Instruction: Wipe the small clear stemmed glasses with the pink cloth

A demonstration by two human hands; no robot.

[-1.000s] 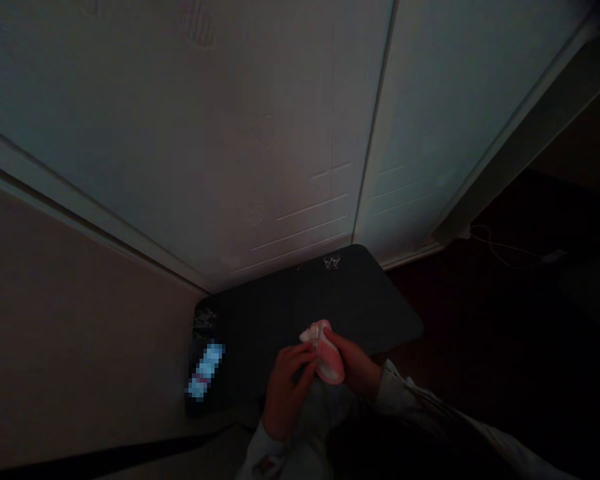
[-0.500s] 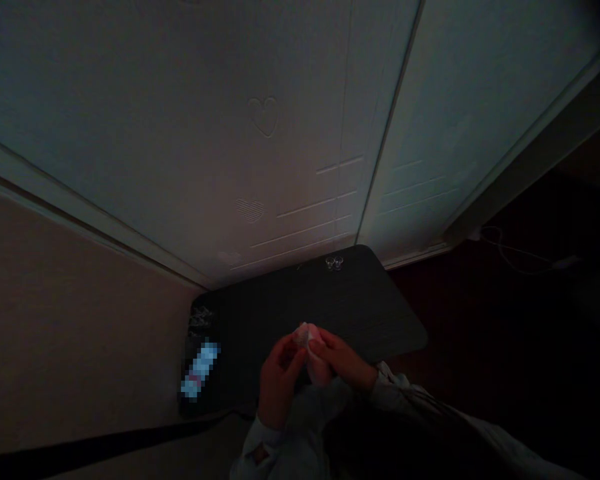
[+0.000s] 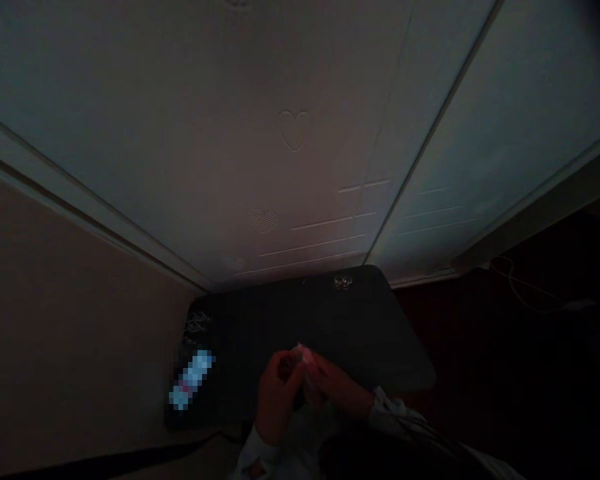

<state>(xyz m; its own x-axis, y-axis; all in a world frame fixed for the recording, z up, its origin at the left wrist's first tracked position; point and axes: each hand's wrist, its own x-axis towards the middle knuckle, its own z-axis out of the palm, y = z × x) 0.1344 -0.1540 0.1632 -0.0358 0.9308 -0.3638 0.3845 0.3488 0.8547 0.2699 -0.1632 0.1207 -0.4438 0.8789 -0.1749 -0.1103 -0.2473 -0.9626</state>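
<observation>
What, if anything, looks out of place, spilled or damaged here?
No spill or damage stands out, though dim light hides detail on the pink item between left hand and right hand. The oddest sight is the bright, pixelated object on the left end of the table, its surface unreadable.

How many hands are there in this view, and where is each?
2. The left hand touches the left of a pink item; the right hand holds its right side. Both are near the dark table.
</observation>
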